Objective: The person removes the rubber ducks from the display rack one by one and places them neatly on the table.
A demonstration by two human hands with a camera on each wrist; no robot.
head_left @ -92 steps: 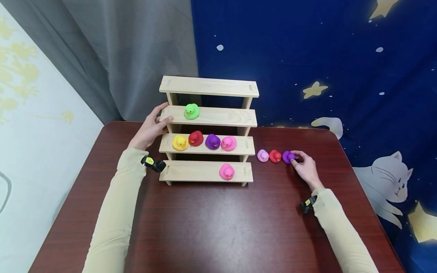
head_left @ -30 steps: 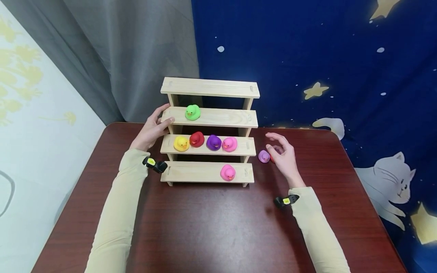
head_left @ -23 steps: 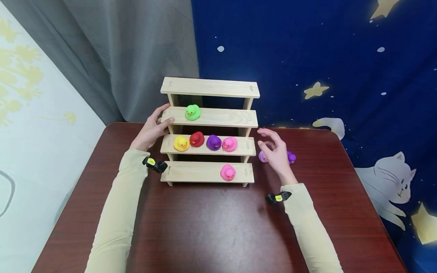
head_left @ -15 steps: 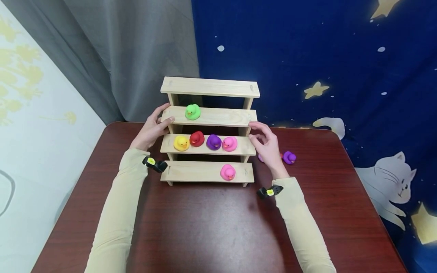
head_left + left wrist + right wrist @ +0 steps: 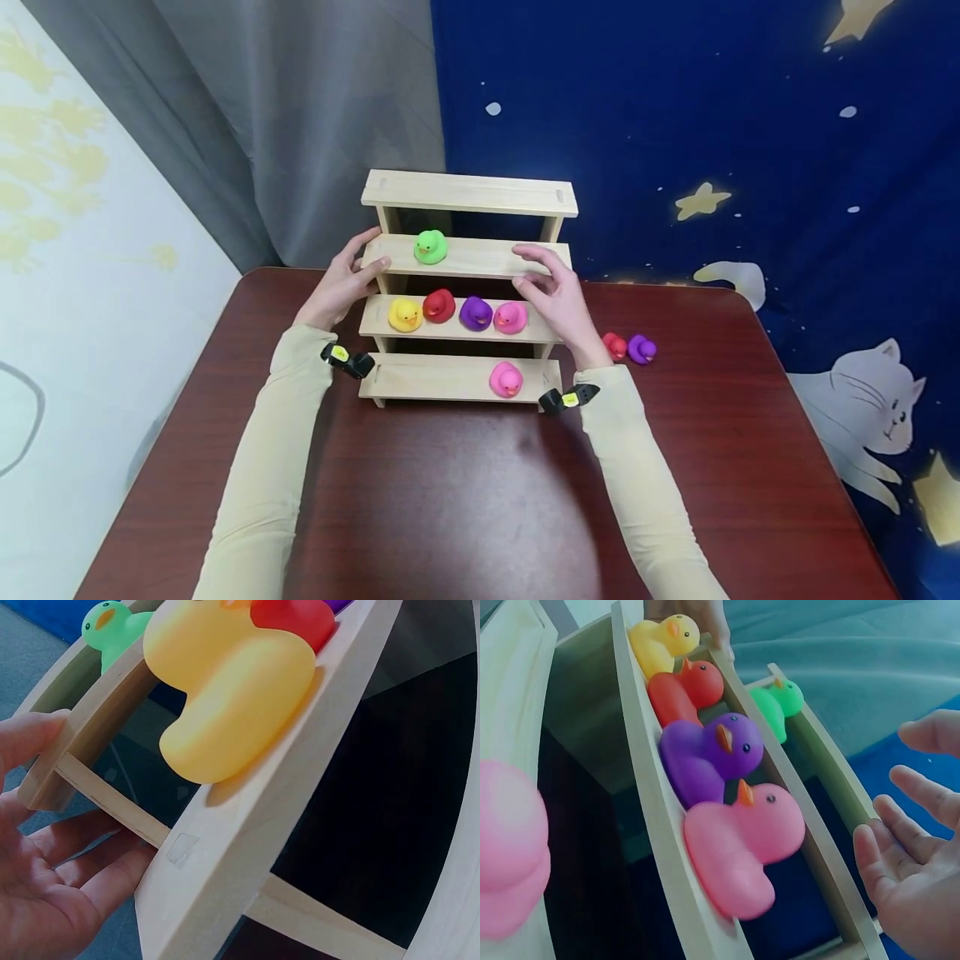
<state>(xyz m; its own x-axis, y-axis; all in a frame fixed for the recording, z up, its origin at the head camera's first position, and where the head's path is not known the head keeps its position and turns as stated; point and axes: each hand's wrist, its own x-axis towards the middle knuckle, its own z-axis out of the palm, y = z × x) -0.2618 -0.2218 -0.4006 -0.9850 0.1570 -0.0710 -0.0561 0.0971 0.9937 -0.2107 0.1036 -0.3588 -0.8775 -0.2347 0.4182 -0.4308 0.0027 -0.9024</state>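
A four-tier wooden display stand (image 5: 472, 190) holds rubber ducks. My left hand (image 5: 336, 287) grips the left end of the second board from the top, its thumb on the board in the left wrist view. My right hand (image 5: 558, 304) hovers, holding nothing, at that board's right part, fingers loosely bent. A green duck (image 5: 431, 247) sits on this board. One tier lower stand a yellow duck (image 5: 406, 315), a red duck (image 5: 439, 306), a purple duck (image 5: 476, 313) and a pink duck (image 5: 735, 840). Another pink duck (image 5: 506, 380) is on the lowest board.
A small red duck (image 5: 615, 347) and a small purple duck (image 5: 642, 350) lie on the brown table (image 5: 450, 483), right of the stand. A grey curtain (image 5: 337, 108) and a blue starry cloth (image 5: 645, 125) hang behind.
My right hand has left the small purple duck on the table and moved left to the stand. It now hides the small light purple duck. My left hand keeps its grip.
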